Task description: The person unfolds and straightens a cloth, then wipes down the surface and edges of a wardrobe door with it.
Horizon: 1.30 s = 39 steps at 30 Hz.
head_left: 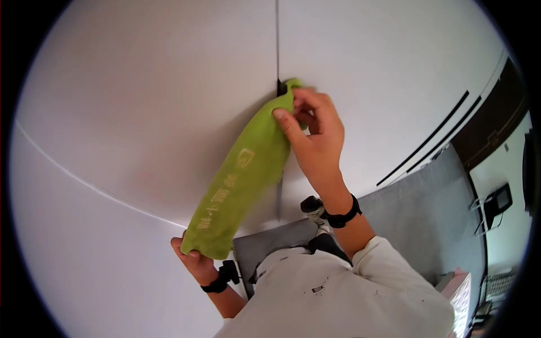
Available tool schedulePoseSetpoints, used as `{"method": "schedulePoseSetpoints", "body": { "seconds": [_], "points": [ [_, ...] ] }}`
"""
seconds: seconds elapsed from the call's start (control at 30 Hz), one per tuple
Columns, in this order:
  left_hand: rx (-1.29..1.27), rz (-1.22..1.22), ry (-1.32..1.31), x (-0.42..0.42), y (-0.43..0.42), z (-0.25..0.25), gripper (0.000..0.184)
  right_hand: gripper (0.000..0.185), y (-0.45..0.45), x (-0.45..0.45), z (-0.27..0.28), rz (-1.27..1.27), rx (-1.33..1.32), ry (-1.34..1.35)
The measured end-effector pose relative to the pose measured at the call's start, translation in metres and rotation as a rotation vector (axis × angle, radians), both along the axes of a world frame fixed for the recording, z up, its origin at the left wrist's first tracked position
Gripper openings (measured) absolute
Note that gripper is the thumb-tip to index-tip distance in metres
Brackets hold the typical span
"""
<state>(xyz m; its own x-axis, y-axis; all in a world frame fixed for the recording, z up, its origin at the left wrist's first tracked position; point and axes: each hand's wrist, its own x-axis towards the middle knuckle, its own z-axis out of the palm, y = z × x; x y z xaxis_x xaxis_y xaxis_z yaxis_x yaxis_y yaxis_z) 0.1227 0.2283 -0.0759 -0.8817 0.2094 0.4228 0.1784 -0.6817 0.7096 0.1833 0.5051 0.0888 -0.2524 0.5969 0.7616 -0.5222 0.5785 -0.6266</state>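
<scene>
A long green cloth (234, 180) with pale printed lettering stretches at a slant in front of a white panel. Its lower end is pinched in my left hand (197, 265), thumb on the front and fingers behind. My right hand (315, 129) grips its upper right edge between thumb and fingers. The cloth's top lies against a small black fitting (282, 88) on the panel's vertical seam. Part of that fitting is hidden by the cloth, so whether the cloth is hooked over it I cannot tell.
The white panel (158, 73) fills most of the view, split by a thin dark seam. On the right are two long black strips (425, 138), a grey floor (417, 214), a brown door (496, 118) and a black chair (496, 203). Both wrists wear black bands.
</scene>
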Motion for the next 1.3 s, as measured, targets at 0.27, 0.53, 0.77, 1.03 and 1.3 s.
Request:
{"method": "schedulePoseSetpoints", "body": {
  "seconds": [0.27,0.53,0.77,1.03,1.3],
  "points": [
    [-0.070,-0.065,-0.193,0.001,0.013,0.008,0.047,0.024,0.013,0.018,-0.003,0.022,0.028,-0.181],
    [-0.447,-0.002,-0.041,0.024,0.042,0.063,0.045,0.020,-0.007,0.060,-0.036,0.063,-0.006,-0.319],
    [-0.421,-0.262,-0.112,0.050,0.074,0.099,0.024,0.024,0.075,0.118,-0.055,-0.637,0.027,-0.230],
    [-0.682,-0.412,0.270,0.161,0.140,0.192,0.032,0.029,0.110,0.277,-0.001,-0.768,-0.477,-0.039],
    [-0.378,-0.529,-0.035,0.297,0.133,0.297,0.041,0.030,0.099,0.380,0.085,-0.559,-0.557,0.335]
  ]
}}
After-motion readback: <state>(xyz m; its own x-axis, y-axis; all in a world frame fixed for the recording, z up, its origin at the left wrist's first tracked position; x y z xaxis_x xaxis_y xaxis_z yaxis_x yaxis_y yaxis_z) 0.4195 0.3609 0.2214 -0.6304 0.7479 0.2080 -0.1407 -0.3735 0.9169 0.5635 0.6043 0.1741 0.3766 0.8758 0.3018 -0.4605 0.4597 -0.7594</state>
